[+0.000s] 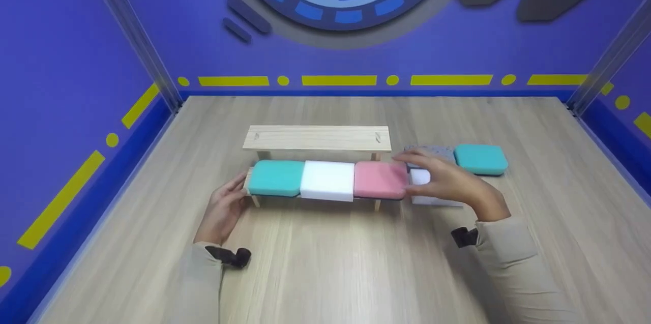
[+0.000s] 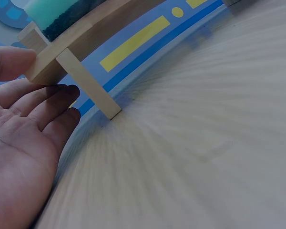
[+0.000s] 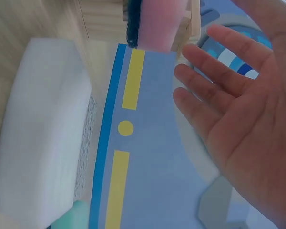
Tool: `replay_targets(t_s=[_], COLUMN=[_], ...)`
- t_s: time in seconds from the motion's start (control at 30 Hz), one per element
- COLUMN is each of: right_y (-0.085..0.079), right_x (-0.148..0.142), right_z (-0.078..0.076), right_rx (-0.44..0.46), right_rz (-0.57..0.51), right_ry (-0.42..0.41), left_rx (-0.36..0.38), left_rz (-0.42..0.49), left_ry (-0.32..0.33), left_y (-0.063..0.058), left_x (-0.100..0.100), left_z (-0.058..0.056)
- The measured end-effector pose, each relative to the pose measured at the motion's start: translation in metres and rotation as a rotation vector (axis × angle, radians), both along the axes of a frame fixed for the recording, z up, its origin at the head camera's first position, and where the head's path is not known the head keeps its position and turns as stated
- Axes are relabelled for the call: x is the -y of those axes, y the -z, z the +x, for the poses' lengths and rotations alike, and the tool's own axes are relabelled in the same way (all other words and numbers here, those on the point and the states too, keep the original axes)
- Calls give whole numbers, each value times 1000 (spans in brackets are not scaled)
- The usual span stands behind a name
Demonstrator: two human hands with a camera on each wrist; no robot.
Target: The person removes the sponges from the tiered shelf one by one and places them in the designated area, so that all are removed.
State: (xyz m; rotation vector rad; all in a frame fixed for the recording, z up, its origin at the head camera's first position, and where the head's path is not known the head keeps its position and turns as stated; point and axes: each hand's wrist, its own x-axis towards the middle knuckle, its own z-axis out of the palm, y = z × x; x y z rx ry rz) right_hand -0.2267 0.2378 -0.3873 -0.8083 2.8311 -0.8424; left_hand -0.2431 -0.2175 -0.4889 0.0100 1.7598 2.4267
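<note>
My left hand [image 1: 224,207] holds the left end of a small wooden stand's front shelf [image 2: 47,64], thumb at its edge and fingertips underneath. On that shelf lie three sponges in a row: a teal sponge [image 1: 276,178] at left, a white sponge [image 1: 327,180] in the middle and a pink sponge [image 1: 379,180] at right. The teal and pink ones have dark scouring undersides. My right hand [image 1: 447,179] is beside the pink sponge's right end. In the right wrist view its fingers [image 3: 214,71] are spread, apart from the sponge, with nothing in them.
Behind the row runs a higher bare wooden plank [image 1: 316,138]. On the table [image 1: 325,273] to the right, a white sponge [image 1: 437,201], a grey speckled sponge [image 1: 440,152] and another teal sponge [image 1: 480,159] lie close together. Blue-purple walls [image 1: 325,59] enclose the back and sides.
</note>
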Motion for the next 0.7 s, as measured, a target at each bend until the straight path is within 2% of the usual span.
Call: replay_targets(t_s=[0.17,0.53,0.7], right_y=[1,4,5], right_x=[8,22,26], right_z=[0,-2,-3], right_rx=[-14,63,70], right_rz=[17,49,50], right_ry=[-28,-11,-18], left_rx=[4,-6,5], left_rz=[20,20,56], left_ry=[-13,-16,-10], left_y=[0,-1,-1], left_x=[-1,-2,-1], left_z=[0,2,2])
